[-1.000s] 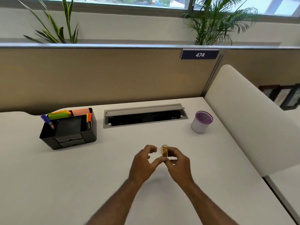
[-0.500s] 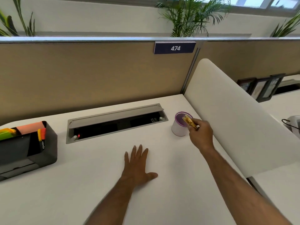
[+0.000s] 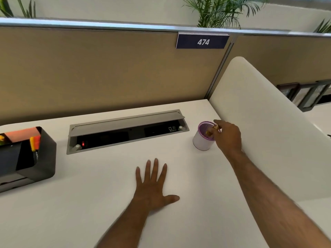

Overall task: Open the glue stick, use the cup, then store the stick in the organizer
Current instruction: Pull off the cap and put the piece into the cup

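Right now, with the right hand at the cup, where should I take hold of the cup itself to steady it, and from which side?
Probably grip the cup around its white lower wall, coming from its left with the free left hand, which lies flat on the desk. The cup stands upright and round, so fingers can wrap it. The right hand and glue stick occupy the purple rim, so avoid the top.

The glue stick (image 3: 212, 131), small and amber-yellow, tilts over the mouth of the cup (image 3: 204, 138), a white mesh cup with a purple rim standing upright near the desk's far right corner. The black organizer (image 3: 34, 158) sits at the left edge.
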